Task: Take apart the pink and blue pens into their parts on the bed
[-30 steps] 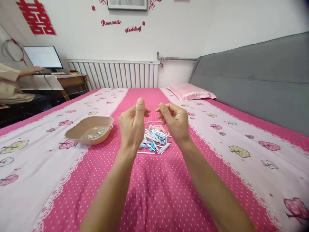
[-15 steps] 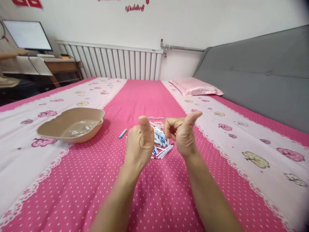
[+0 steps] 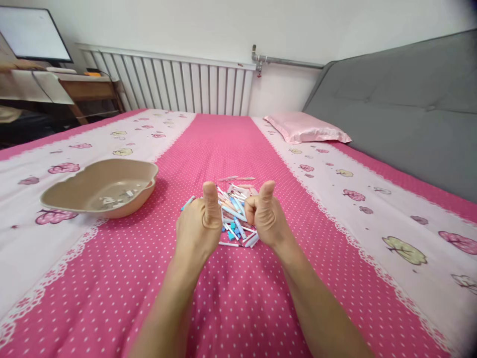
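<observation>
My left hand [image 3: 199, 226] and my right hand [image 3: 265, 216] are both closed into fists with the thumbs pointing up, side by side over the pink dotted bed sheet [image 3: 231, 298]. Nothing shows in either fist. Just behind and between them lies a heap of small pens and caps [image 3: 235, 209] in white, blue and pink. One blue cap [image 3: 188, 203] lies apart at the left of the heap. A beige shallow bowl [image 3: 67, 191] with a few small white pieces in it sits to the left.
A pink pillow [image 3: 307, 128] lies at the head of the bed by the grey padded headboard [image 3: 402, 114]. A white radiator [image 3: 167, 82] runs along the wall. At the far left stand a desk with a monitor [image 3: 32, 35] and another person's hand [image 3: 18, 64].
Both hands came down toward the sheet and closed from loose pinches into thumbs-up fists. The view tilted downward, so the wall decorations left the picture.
</observation>
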### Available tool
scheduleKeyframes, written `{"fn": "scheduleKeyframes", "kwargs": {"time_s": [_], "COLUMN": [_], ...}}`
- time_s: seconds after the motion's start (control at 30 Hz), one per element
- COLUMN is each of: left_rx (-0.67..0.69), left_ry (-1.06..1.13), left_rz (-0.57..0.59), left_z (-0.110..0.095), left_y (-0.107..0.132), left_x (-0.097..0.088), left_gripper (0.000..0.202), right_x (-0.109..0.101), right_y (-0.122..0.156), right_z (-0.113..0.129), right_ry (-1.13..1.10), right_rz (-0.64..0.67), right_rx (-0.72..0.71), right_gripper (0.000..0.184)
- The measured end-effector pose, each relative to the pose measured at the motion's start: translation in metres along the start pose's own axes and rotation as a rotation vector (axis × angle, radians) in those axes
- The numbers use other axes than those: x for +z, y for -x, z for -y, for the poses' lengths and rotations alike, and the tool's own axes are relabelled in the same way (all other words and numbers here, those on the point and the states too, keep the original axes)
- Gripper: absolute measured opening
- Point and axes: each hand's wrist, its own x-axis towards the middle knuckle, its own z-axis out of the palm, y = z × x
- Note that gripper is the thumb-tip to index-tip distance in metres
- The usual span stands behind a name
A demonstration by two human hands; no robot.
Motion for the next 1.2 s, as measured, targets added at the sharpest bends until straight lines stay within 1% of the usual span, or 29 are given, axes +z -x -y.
{"fn": "scheduleKeyframes", "kwargs": {"time_s": [0.07,0.23,0.5,0.83,1.0,1.2], "left_rx": [-0.037,-0.055,-0.064,-0.069,-0.066,-0.061], "left_ry": [-0.051,-0.126,-0.18,-0.21,-0.197,-0.192], "left_rz": [0.049,0.09,0.105,0.123,0.105,0.11], "left_z": [-0.0028,-0.0066,-0.0074,-0.0069,-0.005,-0.0028], "left_y": [0.0018,0.0033,0.0048,0.003,0.0022,0.0023], "left_x": [-0.001,0.0006,0.0009,0.0055,0.0054,0.0053], "left_gripper": [0.074,0.074,0.076,0.078,0.079,0.08], "right_x": [-0.0014,0.0009,0.0018,-0.0037,-0.0048,-0.0032], "right_y": [0.002,0.0042,0.0027,0.0015,0.0004,0.0021], "right_z": [0.0024,0.0026,-0.0024,0.001,0.0007,0.0012], "right_ry": [0.004,0.038,0.019,0.058,0.065,0.077], "right_rz": [0.017,0.026,0.027,0.025,0.03,0.029], "right_rx": [0.004,0.021,0.019,0.025,0.043,0.017], "right_gripper": [0.08,0.081,0.08,0.081,0.08,0.078]}}
